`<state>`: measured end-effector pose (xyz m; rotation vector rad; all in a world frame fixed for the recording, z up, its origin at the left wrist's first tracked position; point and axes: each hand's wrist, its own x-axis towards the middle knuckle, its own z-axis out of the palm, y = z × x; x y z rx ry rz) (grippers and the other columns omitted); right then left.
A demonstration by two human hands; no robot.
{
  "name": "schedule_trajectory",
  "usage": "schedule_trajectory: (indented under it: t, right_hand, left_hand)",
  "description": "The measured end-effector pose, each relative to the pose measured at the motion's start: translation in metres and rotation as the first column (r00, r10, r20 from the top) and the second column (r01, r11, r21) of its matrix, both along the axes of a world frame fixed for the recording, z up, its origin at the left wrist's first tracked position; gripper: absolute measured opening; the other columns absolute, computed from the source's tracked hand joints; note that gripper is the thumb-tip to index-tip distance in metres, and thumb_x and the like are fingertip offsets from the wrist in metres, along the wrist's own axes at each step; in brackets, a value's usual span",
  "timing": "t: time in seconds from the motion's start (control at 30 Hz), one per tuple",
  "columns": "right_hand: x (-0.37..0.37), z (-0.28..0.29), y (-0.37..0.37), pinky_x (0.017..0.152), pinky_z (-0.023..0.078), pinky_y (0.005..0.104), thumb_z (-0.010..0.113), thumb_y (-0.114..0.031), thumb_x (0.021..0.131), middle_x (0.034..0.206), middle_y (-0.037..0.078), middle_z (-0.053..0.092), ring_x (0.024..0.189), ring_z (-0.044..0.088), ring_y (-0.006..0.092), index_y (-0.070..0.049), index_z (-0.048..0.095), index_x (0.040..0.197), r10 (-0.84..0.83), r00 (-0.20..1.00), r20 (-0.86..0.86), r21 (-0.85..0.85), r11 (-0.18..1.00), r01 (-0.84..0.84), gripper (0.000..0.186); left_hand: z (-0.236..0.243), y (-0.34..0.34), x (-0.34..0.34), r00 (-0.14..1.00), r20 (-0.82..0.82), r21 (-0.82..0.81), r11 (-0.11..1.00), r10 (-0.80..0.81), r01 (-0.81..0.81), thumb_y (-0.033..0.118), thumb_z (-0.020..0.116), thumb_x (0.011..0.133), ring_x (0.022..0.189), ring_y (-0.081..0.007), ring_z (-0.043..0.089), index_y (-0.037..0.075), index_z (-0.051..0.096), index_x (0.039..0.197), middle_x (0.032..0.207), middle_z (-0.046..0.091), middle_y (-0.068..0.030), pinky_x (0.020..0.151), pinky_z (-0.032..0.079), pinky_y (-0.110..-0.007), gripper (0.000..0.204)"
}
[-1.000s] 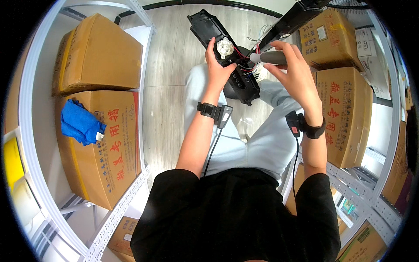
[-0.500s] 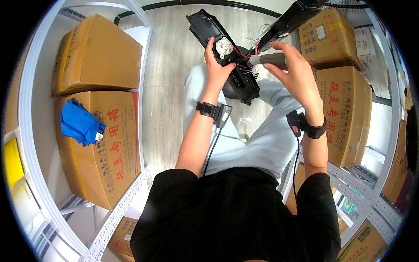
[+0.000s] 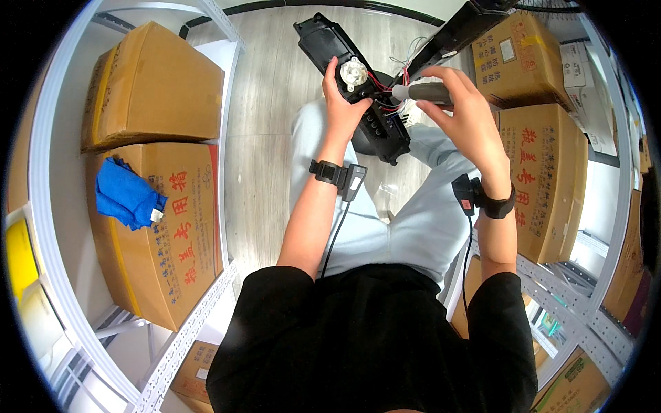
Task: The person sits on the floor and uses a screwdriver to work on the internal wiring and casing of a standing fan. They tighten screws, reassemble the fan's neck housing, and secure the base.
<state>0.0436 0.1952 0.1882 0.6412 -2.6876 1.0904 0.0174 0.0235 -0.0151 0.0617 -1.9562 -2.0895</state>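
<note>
My left hand (image 3: pixel 341 107) grips a long black plastic housing (image 3: pixel 317 40) tilted between my legs, its thumb near the middle and fingers at the left edge. The housing carries a white round part (image 3: pixel 353 72), with red, white and pale wires (image 3: pixel 407 67) beside it. My right hand (image 3: pixel 461 120) is closed around a dark grey handled tool (image 3: pixel 430 93), apparently a screwdriver, whose lighter collar points left into the wires near the housing's middle; its tip is hidden. A tall black post (image 3: pixel 460 31) rises behind, with a dark round base under the housing.
Metal shelving (image 3: pixel 235 265) on both sides holds cardboard boxes (image 3: pixel 155 93) (image 3: pixel 544 182). A blue cloth (image 3: pixel 127 193) lies on the lower left box. Pale plank flooring (image 3: pixel 258 172) shows below. Black devices on straps (image 3: pixel 350 180) with cables sit on both wrists.
The housing's upper end has shifted very slightly up and left. My right fingers and the handle have moved only marginally; both grips are held as before.
</note>
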Motion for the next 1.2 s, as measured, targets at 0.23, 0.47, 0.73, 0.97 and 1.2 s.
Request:
schedule_trajectory:
  t: [0.23,0.47,0.73,0.97,1.2]
  right_hand:
    - [0.000,0.007,0.000,0.069,0.055,0.0370,0.075,-0.018,0.085,0.089,0.017,0.069,0.081,0.070,0.0314,-0.002,0.060,0.107,-0.134,0.990,0.050,0.278,0.954,0.115,0.031]
    - [-0.004,0.005,0.005,0.071,0.056,0.0366,0.076,-0.017,0.083,0.091,0.016,0.069,0.080,0.070,0.0318,-0.003,0.061,0.106,-0.045,0.999,0.028,0.157,0.987,0.040,0.031]
    - [0.003,0.025,0.004,0.072,0.056,0.0320,0.077,-0.015,0.084,0.092,0.012,0.071,0.080,0.070,0.0242,-0.007,0.066,0.109,-0.179,0.978,0.104,0.122,0.979,0.166,0.029]
    - [-0.014,0.000,-0.004,0.072,0.055,0.0291,0.078,-0.015,0.083,0.095,0.009,0.071,0.081,0.069,0.0220,-0.008,0.067,0.107,-0.165,0.976,-0.143,-0.078,0.985,0.155,0.027]
    - [-0.025,-0.031,-0.026,0.067,0.056,0.0325,0.076,-0.015,0.083,0.095,0.010,0.069,0.075,0.067,0.0243,-0.008,0.065,0.109,-0.104,0.984,-0.147,-0.075,0.993,0.093,0.029]
  left_hand:
    - [0.003,0.000,0.001,1.000,-0.011,-0.079,0.997,-0.012,0.011,-0.017,0.070,0.062,0.127,-0.0254,0.048,0.017,0.023,0.153,0.140,0.043,-0.0135,0.105,0.044,-0.036,0.108]
    - [0.003,0.000,0.001,1.000,0.005,0.039,0.999,-0.029,0.028,-0.018,0.070,0.062,0.127,-0.0253,0.048,0.017,0.023,0.153,0.140,0.043,-0.0134,0.105,0.043,-0.035,0.109]
    - [-0.011,-0.001,-0.001,1.000,0.018,0.010,1.000,0.026,-0.026,-0.014,0.074,0.061,0.120,-0.0240,0.051,0.014,0.034,0.139,0.131,0.047,-0.0114,0.102,0.044,-0.035,0.092]
    - [-0.009,0.003,-0.001,1.000,0.026,0.010,1.000,-0.006,0.006,-0.012,0.075,0.062,0.120,-0.0239,0.051,0.013,0.036,0.135,0.128,0.048,-0.0111,0.102,0.043,-0.036,0.086]
    - [-0.006,0.002,0.001,0.999,0.040,0.036,0.999,-0.025,0.023,-0.012,0.074,0.064,0.120,-0.0240,0.051,0.013,0.036,0.135,0.128,0.049,-0.0116,0.102,0.043,-0.036,0.084]
